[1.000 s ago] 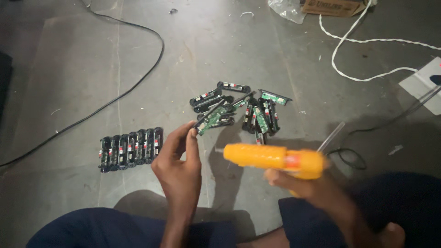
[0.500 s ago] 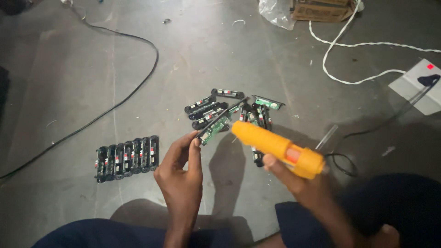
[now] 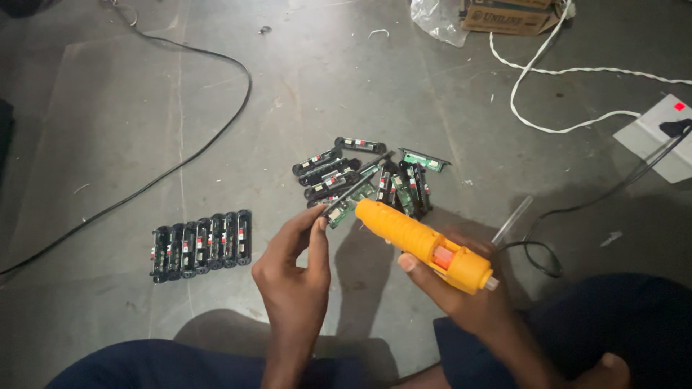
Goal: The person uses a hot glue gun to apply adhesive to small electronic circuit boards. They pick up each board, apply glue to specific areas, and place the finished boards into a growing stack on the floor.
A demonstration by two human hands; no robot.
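**Glue gun brought to a small circuit board over a concrete floor**

While the head view looks straight down, the left hand (image 3: 295, 288) is seen raised above the grey concrete floor (image 3: 108, 122), its thumb and fingers pinched on the lower end of a narrow green circuit board (image 3: 353, 200), which is held tilted, its upper end pointing up and to the right. The right hand (image 3: 468, 292) is closed around the grip of a yellow glue gun (image 3: 422, 243); the orange trigger is visible on the gun's body, and the nozzle is set right at the held board, though contact cannot be confirmed. A clear glue stick (image 3: 510, 220) is seen just beyond the back of the gun, slanting up to the right; whether it lies on the floor cannot be told.

Just behind the held board, a loose pile of black holders and green boards (image 3: 375, 173) is scattered on the floor. Well to the left, a neat row of black holders (image 3: 202, 245) is laid side by side. A black cable (image 3: 216, 137) is curved across the floor at upper left, and a white cord (image 3: 555, 94) is looped at upper right, near a white socket box (image 3: 659, 137). A cardboard box (image 3: 504, 16) and a clear plastic bag (image 3: 440, 18) are found at the top edge. Dark blue trouser legs (image 3: 634, 324) are visible along the bottom.
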